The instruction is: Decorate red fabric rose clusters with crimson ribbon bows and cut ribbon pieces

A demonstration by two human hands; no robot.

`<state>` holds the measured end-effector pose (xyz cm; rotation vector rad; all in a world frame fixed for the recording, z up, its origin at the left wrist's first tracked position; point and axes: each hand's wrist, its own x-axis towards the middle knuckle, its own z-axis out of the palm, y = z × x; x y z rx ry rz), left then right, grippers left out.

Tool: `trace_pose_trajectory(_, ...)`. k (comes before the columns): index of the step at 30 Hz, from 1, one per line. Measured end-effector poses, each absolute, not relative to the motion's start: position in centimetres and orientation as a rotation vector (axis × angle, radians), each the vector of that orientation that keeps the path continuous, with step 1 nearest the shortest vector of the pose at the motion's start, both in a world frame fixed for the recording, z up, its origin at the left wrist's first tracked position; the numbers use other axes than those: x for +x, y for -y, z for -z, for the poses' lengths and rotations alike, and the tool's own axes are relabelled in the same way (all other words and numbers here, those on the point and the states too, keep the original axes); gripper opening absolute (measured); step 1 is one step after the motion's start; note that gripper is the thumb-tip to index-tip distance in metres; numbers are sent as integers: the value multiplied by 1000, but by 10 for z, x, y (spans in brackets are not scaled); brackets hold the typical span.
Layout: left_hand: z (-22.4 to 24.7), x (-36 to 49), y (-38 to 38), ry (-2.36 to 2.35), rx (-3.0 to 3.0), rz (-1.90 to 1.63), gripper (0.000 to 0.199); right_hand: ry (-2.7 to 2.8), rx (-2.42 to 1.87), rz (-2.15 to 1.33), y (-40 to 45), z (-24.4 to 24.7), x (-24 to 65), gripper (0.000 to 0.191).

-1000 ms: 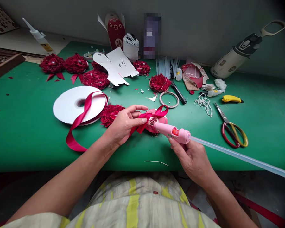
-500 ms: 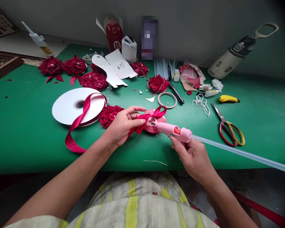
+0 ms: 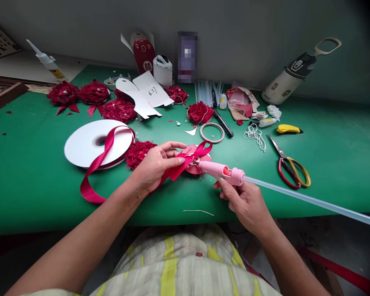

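My left hand (image 3: 157, 166) pinches a red ribbon (image 3: 205, 149) between thumb and fingers. The ribbon makes a loop over a round pink-red piece (image 3: 193, 169) with pale printing, which lies on the table. My right hand (image 3: 242, 201) is wrapped round a pink glue gun (image 3: 217, 169), from whose back a long clear glue stick (image 3: 296, 195) runs out to the right. The gun's tip is at the ribbon, over the round piece; whether it touches cannot be made out. A white ribbon spool (image 3: 80, 142) lies left of my left hand, beside a dark red ruffled rosette (image 3: 138, 153).
Scissors (image 3: 286, 160) and a yellow cutter (image 3: 288, 129) lie at the right. Behind the hands are a tape roll (image 3: 203, 132), a black marker (image 3: 224, 123), several rosettes (image 3: 95, 91) and cut white card (image 3: 148, 92). A bottle (image 3: 288, 78) leans at the back right.
The ribbon's tail has swung across the printed middle of the round piece, and the gun tip is now at the ribbon. The whole view has shifted slightly.
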<state>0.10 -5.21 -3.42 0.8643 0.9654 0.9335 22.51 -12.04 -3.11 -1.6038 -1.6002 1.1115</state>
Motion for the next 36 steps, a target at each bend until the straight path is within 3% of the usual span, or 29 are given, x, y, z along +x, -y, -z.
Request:
trace_pose_trajectory(10, 35, 0, 52, -991, 883, -923, 40, 1600, -1626, -1079, 116, 30, 222, 40)
trace_pose_trajectory(22, 36, -2, 57, -1005, 900, -858, 42, 1164, -1562, -1217, 119, 15, 245, 37)
trace_pose_trajectory(36, 35, 1, 67, -1199, 1153, -714, 41, 887, -1413, -1118, 76, 44, 300, 33)
